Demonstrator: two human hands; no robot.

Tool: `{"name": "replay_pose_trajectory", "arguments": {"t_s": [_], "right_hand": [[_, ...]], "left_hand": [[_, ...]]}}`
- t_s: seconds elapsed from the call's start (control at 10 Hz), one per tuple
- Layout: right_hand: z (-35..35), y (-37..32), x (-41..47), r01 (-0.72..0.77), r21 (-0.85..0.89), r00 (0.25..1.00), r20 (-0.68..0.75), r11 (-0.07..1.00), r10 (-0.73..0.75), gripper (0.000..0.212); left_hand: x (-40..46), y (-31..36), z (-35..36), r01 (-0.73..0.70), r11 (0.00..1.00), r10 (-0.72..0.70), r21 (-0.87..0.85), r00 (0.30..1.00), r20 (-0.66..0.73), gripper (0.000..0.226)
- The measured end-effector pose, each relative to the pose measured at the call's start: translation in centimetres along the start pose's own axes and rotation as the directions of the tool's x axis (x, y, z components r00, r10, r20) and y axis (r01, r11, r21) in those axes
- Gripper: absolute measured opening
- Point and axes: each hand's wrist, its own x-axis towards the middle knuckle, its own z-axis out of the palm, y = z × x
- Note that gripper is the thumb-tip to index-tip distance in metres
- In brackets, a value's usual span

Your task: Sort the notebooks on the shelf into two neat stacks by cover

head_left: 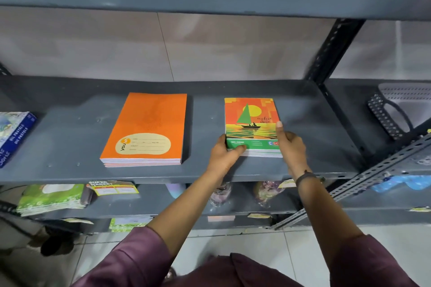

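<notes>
A grey metal shelf (70, 128) is carrying two separate stacks of notebooks, well apart from each other. The larger stack, plain orange notebooks (144, 128) with a cream label patch on the top cover, is lying left of centre with nothing touching it. The smaller stack, sailboat-cover notebooks (250, 121) showing a green sail and a yellow sun, is sitting right of centre, near the shelf's front edge. Both hands are gripping this sailboat stack at its near end. The left hand (225, 154) is clamping the near left corner, thumb lying on the green strip of the top cover. The right hand (291, 147) is pressing along the right edge, one finger reaching forward up the side. A dark band (305, 176) is circling the right wrist.
</notes>
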Motion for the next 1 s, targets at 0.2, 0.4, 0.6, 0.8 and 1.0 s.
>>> {"name": "replay_pose_trajectory", "arguments": {"t_s": [0.2, 0.4, 0.6, 0.8, 1.0], "right_hand": [[3.1, -1.4, -1.2, 0.063, 0.022, 0.996, 0.056, 0.998, -0.064, 0.066], [5.8, -2.5, -2.2, 0.079, 0.040, 0.991, 0.102, 0.996, -0.083, 0.052], [6.1, -2.4, -2.1, 0.107, 0.036, 0.990, 0.089, 0.994, -0.110, 0.049], [5.7, -3.4, -3.9, 0.335, -0.109, 0.939, -0.050, 0.936, -0.341, 0.041], [6.8, -6.3, -9.3, 0.531, -0.086, 0.834, -0.125, 0.843, -0.538, 0.033]], "left_hand": [[0.3, -1.0, -2.4, 0.001, 1.000, -0.003, -0.015, 0.989, -0.146, 0.039], [0.5, -1.8, -4.0, -0.002, 1.000, 0.005, 0.009, 0.945, -0.328, 0.040], [0.5, -1.7, -3.8, 0.001, 1.000, 0.000, 0.002, 0.938, -0.346, 0.041], [-1.3, -1.0, -4.1, -0.024, 0.999, 0.039, 0.048, 0.943, -0.329, 0.059], [-5.0, 0.9, -6.2, -0.308, 0.928, 0.360, 0.209, 0.886, -0.292, 0.042]]}}
